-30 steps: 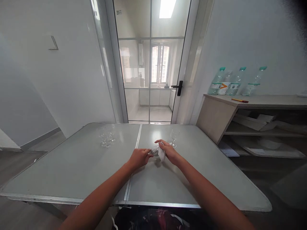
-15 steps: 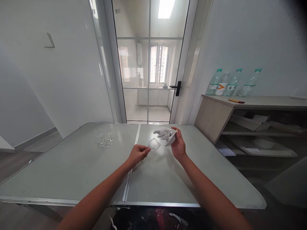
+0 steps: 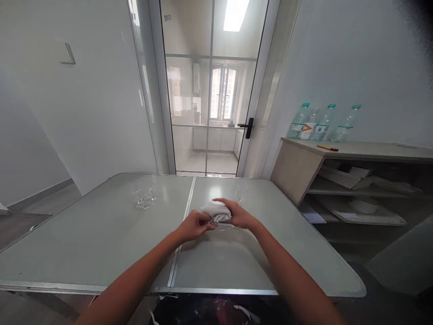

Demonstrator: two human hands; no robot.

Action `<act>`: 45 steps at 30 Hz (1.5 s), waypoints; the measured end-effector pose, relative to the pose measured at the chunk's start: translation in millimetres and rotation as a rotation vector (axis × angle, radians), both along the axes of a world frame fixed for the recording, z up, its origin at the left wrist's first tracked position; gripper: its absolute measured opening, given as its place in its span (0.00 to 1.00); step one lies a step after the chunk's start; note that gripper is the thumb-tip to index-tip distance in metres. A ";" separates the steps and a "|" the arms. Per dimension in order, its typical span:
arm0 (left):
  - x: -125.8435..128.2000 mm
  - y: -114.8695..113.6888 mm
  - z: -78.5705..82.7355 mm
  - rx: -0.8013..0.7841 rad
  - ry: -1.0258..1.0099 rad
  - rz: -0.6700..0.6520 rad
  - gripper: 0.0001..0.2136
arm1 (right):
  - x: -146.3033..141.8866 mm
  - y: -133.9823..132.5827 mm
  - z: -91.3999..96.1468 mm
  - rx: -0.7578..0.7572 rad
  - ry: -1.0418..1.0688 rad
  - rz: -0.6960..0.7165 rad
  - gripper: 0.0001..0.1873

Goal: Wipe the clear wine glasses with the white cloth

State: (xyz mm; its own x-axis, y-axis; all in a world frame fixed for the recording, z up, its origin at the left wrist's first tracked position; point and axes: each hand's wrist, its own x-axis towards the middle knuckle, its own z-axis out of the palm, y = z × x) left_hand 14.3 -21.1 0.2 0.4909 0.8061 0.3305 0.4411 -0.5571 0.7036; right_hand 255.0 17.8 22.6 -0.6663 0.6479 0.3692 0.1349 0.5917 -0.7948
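A clear stemmed glass [image 3: 226, 225] is tilted on its side over the table, mostly covered by a cloth. My left hand [image 3: 195, 225] is closed, pinching the glass at its stem end. In my right hand [image 3: 239, 215] is a white cloth [image 3: 216, 209], bunched over the top of the glass bowl. The right fingers curl over the cloth, and the two hands nearly meet. Just beyond the right hand, another stemmed glass [image 3: 241, 193] stands on the table. Several more clear glasses [image 3: 144, 195] stand grouped toward the back left.
The grey table [image 3: 101, 243] has a metal seam down its middle. Behind it is a glass door [image 3: 208, 135] with a black handle. At right, a wooden shelf unit [image 3: 297, 169] carries several bottles [image 3: 324, 124] and a yellow-red pen-like item [image 3: 327, 148].
The cloth has come left and down from beside the glass onto it. The right hand now curls around the bowl through the cloth. The glass behind it has come into view.
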 end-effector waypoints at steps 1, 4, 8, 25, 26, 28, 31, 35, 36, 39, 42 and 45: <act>1.0 -0.9 -1.4 0.034 0.056 -0.014 0.15 | -3.0 -0.4 -3.2 0.055 -0.070 0.016 0.30; 2.8 -2.4 -6.9 0.135 0.153 0.021 0.11 | -11.0 -0.8 -10.9 0.091 -0.115 0.011 0.15; 0.6 -2.7 -13.5 0.433 0.222 0.123 0.08 | -15.0 2.0 -14.3 -0.088 -0.012 -0.066 0.12; -7.4 5.3 2.4 -0.822 -0.154 -0.208 0.18 | -8.7 4.1 -15.0 0.002 0.147 0.003 0.16; -9.7 6.7 1.2 -0.951 -0.185 -0.251 0.17 | -8.7 2.1 -14.6 0.030 0.147 0.039 0.15; -11.6 8.3 -1.4 -1.051 -0.216 -0.259 0.17 | -9.9 -0.3 -14.9 0.079 0.119 0.093 0.14; -6.8 6.6 -3.2 -0.805 -0.175 -0.132 0.19 | -12.2 1.8 -16.7 0.120 0.036 0.056 0.15; 3.5 -0.3 -4.3 -0.119 0.069 0.053 0.19 | -12.6 11.1 -22.4 -0.037 -0.018 -0.072 0.08; 4.6 -1.7 -5.3 0.035 0.127 0.099 0.19 | -12.9 12.7 -24.4 -0.135 -0.020 -0.083 0.06; 2.7 -2.7 -9.3 0.389 0.277 0.196 0.16 | -17.0 12.5 -30.7 -0.538 -0.020 -0.087 0.15; -2.3 0.1 -11.0 0.589 0.382 0.238 0.15 | -25.6 8.0 -34.8 -0.733 0.005 -0.112 0.18; -3.0 2.7 -8.3 0.565 0.420 0.262 0.14 | -31.4 7.2 -34.9 -0.671 0.042 -0.172 0.17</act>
State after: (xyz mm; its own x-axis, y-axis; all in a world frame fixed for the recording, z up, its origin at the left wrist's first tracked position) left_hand 11.2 -18.3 -8.0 0.4822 0.6771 0.5559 0.7775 -0.6231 0.0846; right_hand 223.7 25.0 -12.3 -0.5279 0.8401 -0.1248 0.1439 -0.0563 -0.9880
